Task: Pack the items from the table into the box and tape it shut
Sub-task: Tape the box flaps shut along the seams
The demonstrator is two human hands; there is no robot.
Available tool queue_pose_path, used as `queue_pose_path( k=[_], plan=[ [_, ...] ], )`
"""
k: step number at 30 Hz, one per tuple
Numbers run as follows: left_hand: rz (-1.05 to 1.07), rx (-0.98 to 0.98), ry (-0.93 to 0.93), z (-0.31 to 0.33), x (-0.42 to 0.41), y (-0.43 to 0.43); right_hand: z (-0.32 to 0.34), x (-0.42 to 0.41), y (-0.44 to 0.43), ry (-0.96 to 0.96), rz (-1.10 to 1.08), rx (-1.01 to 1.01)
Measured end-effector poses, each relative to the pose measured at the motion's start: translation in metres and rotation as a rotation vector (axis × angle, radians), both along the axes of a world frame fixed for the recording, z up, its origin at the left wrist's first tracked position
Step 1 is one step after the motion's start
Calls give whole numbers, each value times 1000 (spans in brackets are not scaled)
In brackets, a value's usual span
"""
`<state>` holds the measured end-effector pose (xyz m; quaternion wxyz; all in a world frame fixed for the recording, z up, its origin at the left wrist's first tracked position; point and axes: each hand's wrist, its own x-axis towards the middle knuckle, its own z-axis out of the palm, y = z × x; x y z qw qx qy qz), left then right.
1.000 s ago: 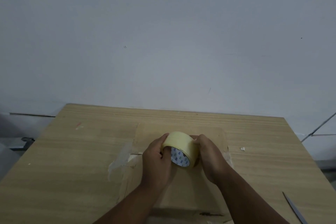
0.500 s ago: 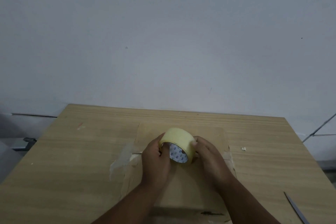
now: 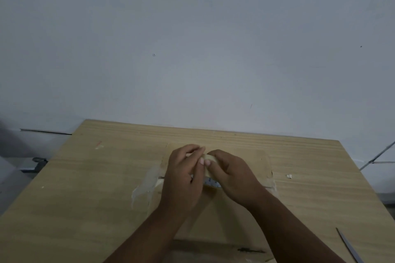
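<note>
Mostly hidden, tape roll (image 3: pixel 207 159): pale yellow masking-type roll, held just above the flat cardboard box (image 3: pixel 264 161) at the table's centre; only its top band and a sliver of printed core show between the hands.
Handling: likely light and stiff on its core — the band is smooth, so best gripped by the sides or through the core, while the loose end needs a fingernail to lift.
Left hand (image 3: pixel 183 174): curled over the roll's left side, gripping it, thumb on top.
Right hand (image 3: pixel 232 174): closed over the right side, thumb tip meeting the left thumb — seemingly picking for the tape's end.
Change: half a second earlier the roll's open face and core were plainly visible; now both hands have folded over it and sit slightly farther away.
Elsewhere: a blade (image 3: pixel 350 249) lies near right on the table (image 3: pixel 85 198).
</note>
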<state>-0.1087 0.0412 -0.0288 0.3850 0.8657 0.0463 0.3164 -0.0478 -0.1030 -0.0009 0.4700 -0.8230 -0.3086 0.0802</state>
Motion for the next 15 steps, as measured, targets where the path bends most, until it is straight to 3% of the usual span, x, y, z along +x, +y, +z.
queue_pose_path(
  k=[3, 8, 15],
  plan=[
    [45, 126, 32, 12, -3, 8, 1, 1, 8, -72, 6, -78],
    [39, 113, 97, 25, -5, 19, 0, -1, 18, -243, -6, -189],
    [42, 30, 197, 39, -5, 25, 2, 0, 21, -238, -17, -264]
  ],
)
